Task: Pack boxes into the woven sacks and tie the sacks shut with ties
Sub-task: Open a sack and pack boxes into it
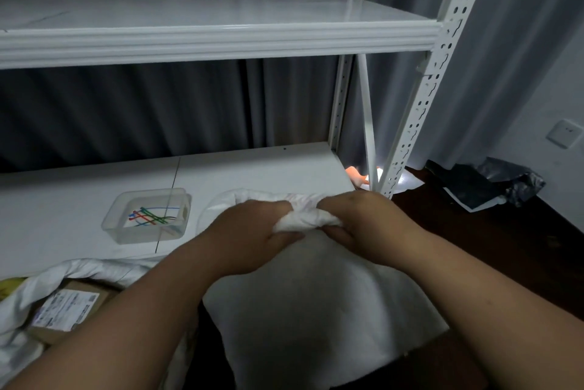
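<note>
A full white woven sack (319, 304) stands in front of the shelf, its mouth bunched into a twisted neck at the top. My left hand (249, 231) grips the neck from the left and my right hand (363, 222) grips it from the right, both with fingers curled round the fabric. A clear plastic tub (147, 215) on the lower shelf holds several coloured ties (151, 215). At lower left a second white sack (38, 294) lies open with a brown cardboard box (69, 307) bearing a printed label inside it.
A white metal rack has an upper shelf (221, 38) overhead and a slotted upright (420, 98) at right. Grey curtains hang behind. A crumpled dark plastic bag (486, 184) lies on the dark floor at right. A wall socket (565, 133) sits at far right.
</note>
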